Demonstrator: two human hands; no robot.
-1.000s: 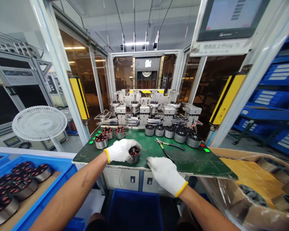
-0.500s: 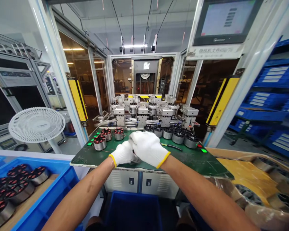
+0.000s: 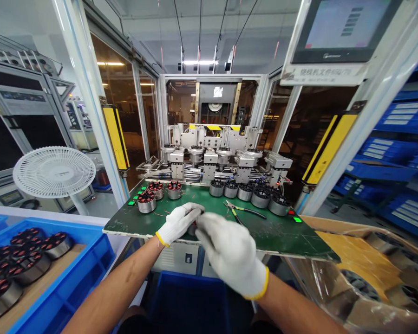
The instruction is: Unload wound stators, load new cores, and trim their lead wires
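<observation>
One wound core (image 3: 192, 229) sits under the left hand (image 3: 179, 221), near the front edge of the table (image 3: 125, 226).
The left grip closes around the core; the right hand (image 3: 226, 246) is blurred beside it, so I cannot tell whether its grip holds something. For good work, I think the left should press the core steady, and the right should move gently, clear of the pliers (image 3: 232, 207).

bare forearms (image 3: 125, 278) stretch forward and inward; the gloved left hand (image 3: 179, 220) curls, the gloved right hand (image 3: 230, 253), blurred, close beside it.
</observation>
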